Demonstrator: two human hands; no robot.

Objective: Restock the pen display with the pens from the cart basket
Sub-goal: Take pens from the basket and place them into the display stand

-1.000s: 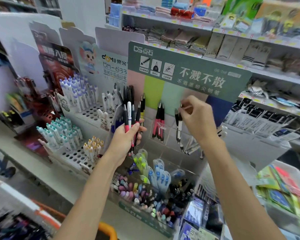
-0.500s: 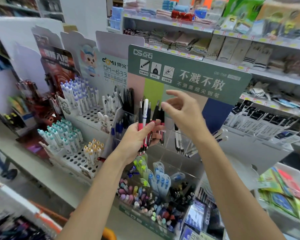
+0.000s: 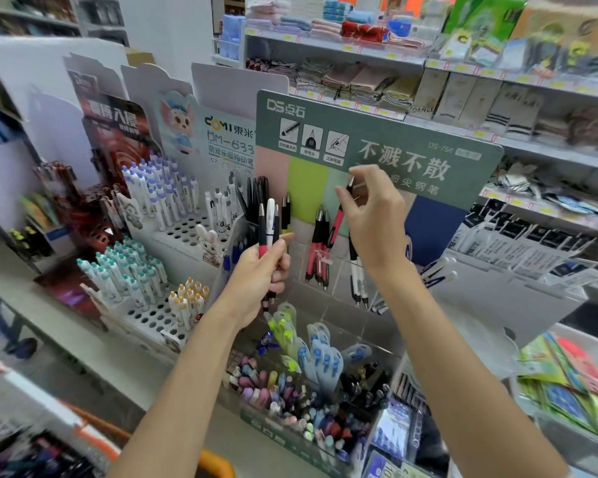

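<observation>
My left hand (image 3: pixel 256 274) grips a small bunch of pens (image 3: pixel 268 229), black, white and pink, held upright in front of the pen display (image 3: pixel 377 132). My right hand (image 3: pixel 373 215) pinches the top of a single pink and black pen (image 3: pixel 339 215) above the display's clear pockets. Several pink and black pens (image 3: pixel 316 250) sit in one pocket, and white pens (image 3: pixel 358 281) sit in the pocket to the right. The orange cart basket rim (image 3: pixel 214 464) shows at the bottom edge.
White tiered pen stands (image 3: pixel 159 257) fill the shelf to the left. A tray of assorted pens and erasers (image 3: pixel 290 401) lies below the display. Store shelves with towels and packaged goods (image 3: pixel 359 74) run behind. Packaged stationery (image 3: pixel 567 384) lies at the right.
My right hand has drawn one pink and black pen out of the bunch and lifted it to the right, over the pockets. My left hand stays in place with the remaining pens.
</observation>
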